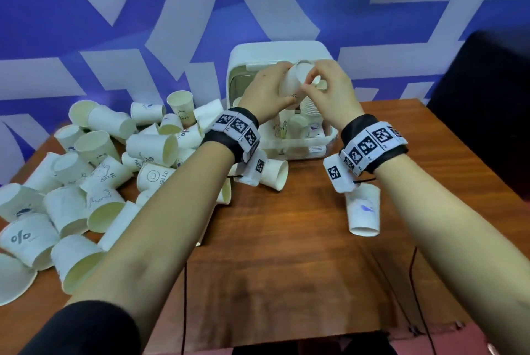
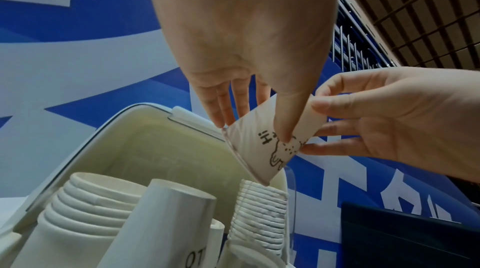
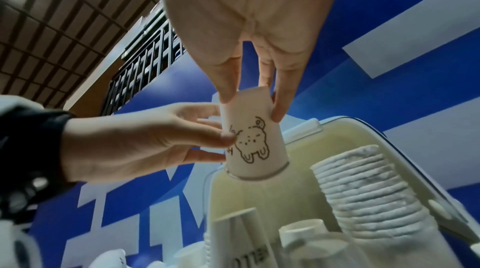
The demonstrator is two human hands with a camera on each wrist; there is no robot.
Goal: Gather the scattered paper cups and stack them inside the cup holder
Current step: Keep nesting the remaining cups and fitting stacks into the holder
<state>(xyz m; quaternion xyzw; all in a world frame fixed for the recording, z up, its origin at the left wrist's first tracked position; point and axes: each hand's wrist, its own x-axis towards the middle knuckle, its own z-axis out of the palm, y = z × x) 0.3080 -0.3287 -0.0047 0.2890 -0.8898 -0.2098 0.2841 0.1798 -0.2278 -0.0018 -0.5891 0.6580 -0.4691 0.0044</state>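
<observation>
Many paper cups [image 1: 94, 171] lie scattered in a pile on the table [image 1: 286, 240], to the left of the left arm, most of them on their sides. One more cup [image 1: 275, 174] lies just under the left wrist, and another cup [image 1: 363, 211] lies on its side below the right wrist.

Both hands are raised together over the cup holder [image 1: 279, 52], a white box with its lid standing open behind them. The left hand [image 1: 265, 90] grips the held cup [image 2: 270, 145] with its thumb on the printed side and its fingers behind. This cup is upside down, rim pointing down and tilted, and carries a small drawn animal and the word "HI". The right hand [image 1: 329, 93] pinches the same cup near its base with thumb and fingertips.

Directly under the hands, inside the holder, stand stacks of nested cups [image 2: 259, 217], also rim down. The held cup hangs just above the top of one stack. I cannot tell if it touches it.
</observation>
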